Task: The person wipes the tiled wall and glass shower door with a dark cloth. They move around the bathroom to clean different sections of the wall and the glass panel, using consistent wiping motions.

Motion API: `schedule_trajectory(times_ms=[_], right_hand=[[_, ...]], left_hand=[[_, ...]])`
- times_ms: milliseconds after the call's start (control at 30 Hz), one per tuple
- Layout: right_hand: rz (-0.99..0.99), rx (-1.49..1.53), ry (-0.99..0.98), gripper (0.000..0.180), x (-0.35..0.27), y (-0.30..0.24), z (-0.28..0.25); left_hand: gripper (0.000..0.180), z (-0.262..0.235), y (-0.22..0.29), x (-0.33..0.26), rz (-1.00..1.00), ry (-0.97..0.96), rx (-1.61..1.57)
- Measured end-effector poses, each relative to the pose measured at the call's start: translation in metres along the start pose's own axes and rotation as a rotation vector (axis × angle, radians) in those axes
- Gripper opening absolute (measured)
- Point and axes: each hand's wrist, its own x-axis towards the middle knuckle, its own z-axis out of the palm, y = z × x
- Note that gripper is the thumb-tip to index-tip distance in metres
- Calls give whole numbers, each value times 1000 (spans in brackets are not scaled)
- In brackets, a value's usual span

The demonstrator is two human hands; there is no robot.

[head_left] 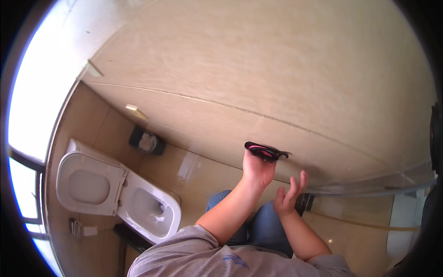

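Observation:
My left hand [259, 168] is raised in front of the beige tiled wall. Its fingers are closed around a flat black thing with a pink inner part [265, 151]; a thin dark end sticks out to its right. I cannot make out its kind, nor whether it touches the wall. Lower and to the right is my right hand [291, 193], empty, with its fingers stretched and spread, a short way from the black and pink thing.
A white toilet [173, 214] with its lid [90, 184] raised stands to the left. Behind it, a black bin [147, 141] holding crumpled white paper sits by the wall. A yellowish hose or strip [364, 225] runs along the right. Bright windows [32, 106] lie far left.

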Motion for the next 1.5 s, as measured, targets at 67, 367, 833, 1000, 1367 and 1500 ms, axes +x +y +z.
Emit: schedule_trajectory(times_ms=[67,367,833,1000,1367,1500], right_hand=[[117,-30,-82,46,-5,-12,-29],[438,16,-225,47,67,-85,-137],[815,1515,-713,68,328,-257,-195],[1174,1405,-1019,50,260,-309,-128],[1244,1297,-1572,32,231,-448,13],[961,1189,-1934,31,230,-489,74]], left_hand=[[34,38,18,-22,-84,30,-45],[21,205,26,-103,132,334,-77],[55,283,116,-259,498,-62,1228],[82,180,148,-337,537,-60,1877],[92,87,305,-417,218,512,522],[37,70,314,-431,610,414,182]])
